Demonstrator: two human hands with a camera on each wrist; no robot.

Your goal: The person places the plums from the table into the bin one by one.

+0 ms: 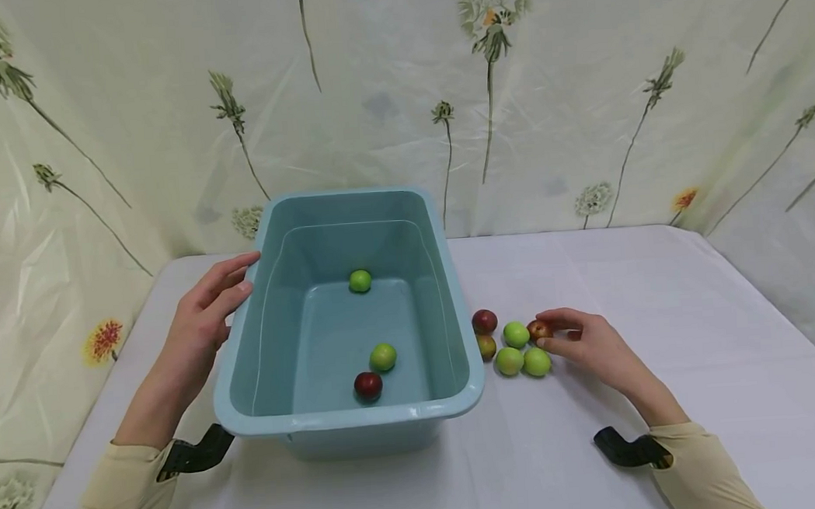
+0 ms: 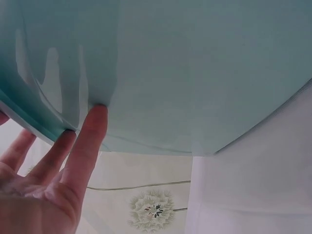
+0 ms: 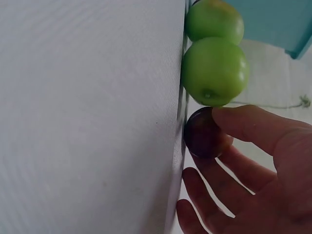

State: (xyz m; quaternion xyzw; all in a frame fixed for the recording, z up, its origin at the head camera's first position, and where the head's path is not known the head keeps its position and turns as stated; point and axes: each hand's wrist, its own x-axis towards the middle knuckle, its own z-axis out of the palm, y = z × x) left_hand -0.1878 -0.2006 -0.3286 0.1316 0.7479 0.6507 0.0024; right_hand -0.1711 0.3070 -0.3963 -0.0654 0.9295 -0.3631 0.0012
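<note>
Between the blue tub point(image 1: 471, 359) and the tabletop's point(image 1: 626, 272) right edge, your right hand point(image 1: 598, 349) pinches a red plum point(image 1: 540, 330); lift gently, bracing the tub with your left hand's point(image 1: 197, 322) parted fingers.

The rectangular plastic basin point(image 1: 335, 329) is plain light blue. Inside, two round fruits point(image 1: 383, 356) are bright green, a third fruit point(image 1: 368, 386) dark red. The round fruit point(image 1: 538, 330) in the right hand point(image 1: 598, 349) is dark red with an orange-brown patch. The cloth-covered tabletop point(image 1: 663, 309) is plain white; the glossy plastic backdrop point(image 1: 373, 147), off-white with printed green-stemmed dandelions point(image 1: 496, 40) and orange-red blossoms point(image 1: 104, 340). Fabric sleeves point(image 1: 117, 498) are plain beige.
</note>
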